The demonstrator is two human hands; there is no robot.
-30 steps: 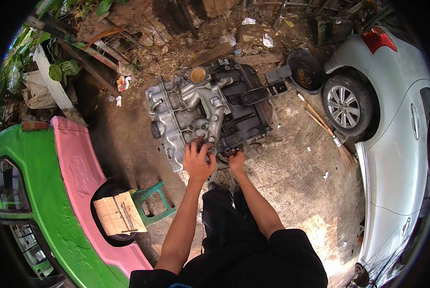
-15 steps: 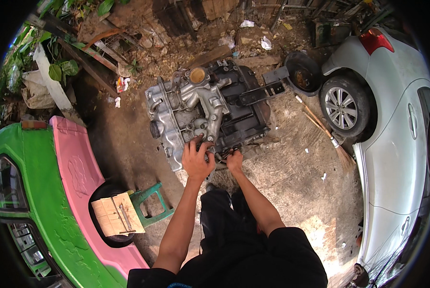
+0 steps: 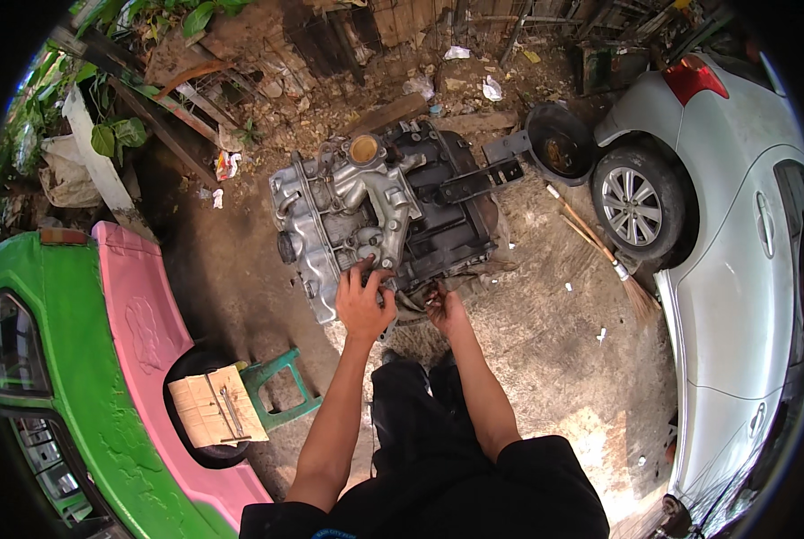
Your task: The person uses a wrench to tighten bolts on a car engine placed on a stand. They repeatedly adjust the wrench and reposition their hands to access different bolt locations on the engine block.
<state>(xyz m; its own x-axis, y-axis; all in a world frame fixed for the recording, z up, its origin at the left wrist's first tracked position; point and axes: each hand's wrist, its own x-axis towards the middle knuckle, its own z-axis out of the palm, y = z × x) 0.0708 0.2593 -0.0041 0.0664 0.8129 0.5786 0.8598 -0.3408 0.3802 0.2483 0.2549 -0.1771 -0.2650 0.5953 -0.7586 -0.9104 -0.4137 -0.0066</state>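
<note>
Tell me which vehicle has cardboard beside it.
The green-and-pink vehicle on the left, beside the cardboard; the silver car on the right has a broom near its wheel instead.

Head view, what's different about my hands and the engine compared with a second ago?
Your right hand has shifted a little to the right beside the near edge of the engine and turned, its fingers curled; whether they hold anything is unclear. Your left hand stays on the engine; the engine, green stool and tools look unchanged.
</note>
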